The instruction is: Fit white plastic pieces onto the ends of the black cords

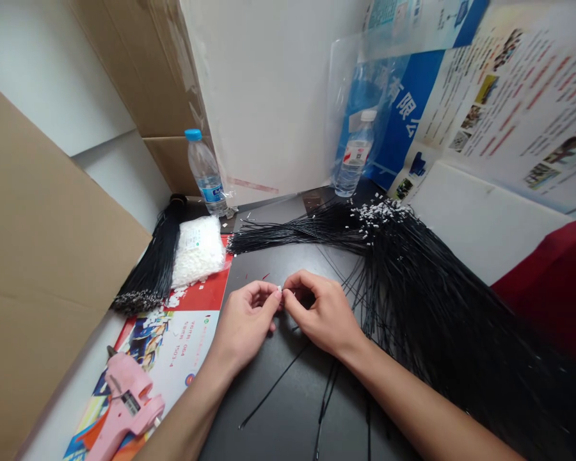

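White clasp pinched by the left hand — right hand, just beside, grips a black cord.

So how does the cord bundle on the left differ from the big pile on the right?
The left bundle is small, tightly packed and straight, beside the bag of white pieces; the right pile is far bigger and fans out loosely. The right pile's far ends carry white tips; the left bundle's near ends look greyish. Both are thin black cords.
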{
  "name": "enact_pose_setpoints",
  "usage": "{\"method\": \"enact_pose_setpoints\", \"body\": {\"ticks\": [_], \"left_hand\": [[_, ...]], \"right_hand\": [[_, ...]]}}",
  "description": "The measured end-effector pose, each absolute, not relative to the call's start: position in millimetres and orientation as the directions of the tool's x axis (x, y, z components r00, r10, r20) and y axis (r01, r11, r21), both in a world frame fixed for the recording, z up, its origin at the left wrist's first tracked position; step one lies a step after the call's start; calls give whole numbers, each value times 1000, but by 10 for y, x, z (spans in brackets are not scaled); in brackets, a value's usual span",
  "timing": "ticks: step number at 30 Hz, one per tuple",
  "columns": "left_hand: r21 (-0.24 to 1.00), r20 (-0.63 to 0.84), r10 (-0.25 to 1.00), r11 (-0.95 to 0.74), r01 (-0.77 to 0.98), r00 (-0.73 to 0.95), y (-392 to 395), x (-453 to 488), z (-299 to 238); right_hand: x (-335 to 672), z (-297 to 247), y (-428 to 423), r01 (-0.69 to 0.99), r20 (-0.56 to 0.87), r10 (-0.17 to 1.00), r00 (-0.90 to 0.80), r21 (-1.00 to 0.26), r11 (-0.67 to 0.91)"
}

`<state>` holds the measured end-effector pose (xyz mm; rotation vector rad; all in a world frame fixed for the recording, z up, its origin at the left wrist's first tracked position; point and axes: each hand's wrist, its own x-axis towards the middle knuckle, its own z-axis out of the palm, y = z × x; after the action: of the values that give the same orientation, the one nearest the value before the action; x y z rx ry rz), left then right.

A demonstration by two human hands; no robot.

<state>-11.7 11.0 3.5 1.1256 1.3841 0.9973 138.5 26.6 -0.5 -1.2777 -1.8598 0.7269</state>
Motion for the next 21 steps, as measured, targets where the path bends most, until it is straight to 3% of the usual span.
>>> {"method": "enact_pose_setpoints", "body": {"ticks": [6,17,21], "left_hand": [[973,-211,977,213,93,-32,111,-107,73],[969,-224,974,225,107,-18,128,-152,47],[963,-240,971,238,124,0,110,-132,16]], "right_hand": [[1372,-30,263,487,249,940,-234,-806,335],[1386,-87,215,566,349,900,-259,-700,435],[1448,199,218,593,435,863,-257,-635,496]]}}
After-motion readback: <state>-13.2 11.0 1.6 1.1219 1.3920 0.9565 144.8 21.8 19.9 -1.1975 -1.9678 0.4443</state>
